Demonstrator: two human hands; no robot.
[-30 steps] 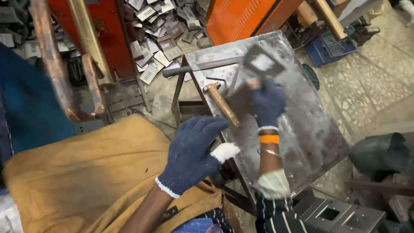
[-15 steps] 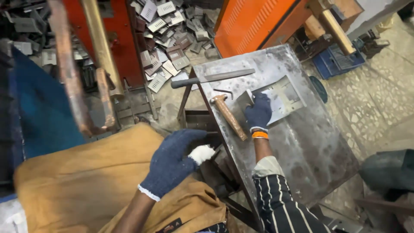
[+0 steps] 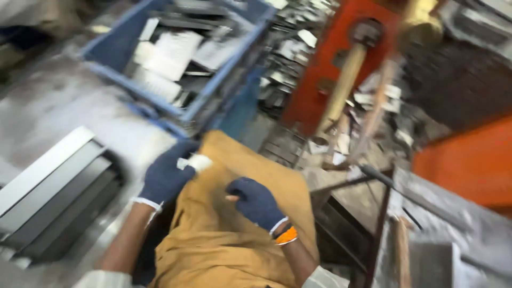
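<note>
— Where are the two hands?
— Both lie over the mustard-yellow cloth (image 3: 229, 240) that drapes across the middle of the view; the left hand (image 3: 166, 176), in a dark blue knitted glove, sits at the cloth's upper left edge; the right hand (image 3: 256, 202), gloved the same, rests nearer the cloth's middle, with an orange band (image 3: 286, 236) at its wrist.

— What are the fingers doing?
— The left fingers (image 3: 184, 154) curl over the cloth's edge, and a small white piece (image 3: 194, 161) shows against them; whether they pinch it or it is part of the glove, I cannot tell, the picture being blurred; the right fingers (image 3: 242, 188) are curled in narrow, close to a fist, pressed on the cloth; I cannot tell whether they grip a fold.

— And round about?
— Past the cloth's far edge stands a blue plastic crate (image 3: 224, 69) holding pale flat metal pieces (image 3: 170, 53); to the left of the left hand lies a stack of long grey metal channels (image 3: 53, 192) on the floor; at the right edge is a grey steel worktop (image 3: 458, 213), with a dark metal rod (image 3: 394, 186) along its near left corner and a wooden handle (image 3: 401, 256) lying on it; behind stands a red machine frame (image 3: 314, 101) with a wooden shaft (image 3: 344, 85) leaning on it, and scattered metal offcuts (image 3: 298, 53) cover the floor.
</note>
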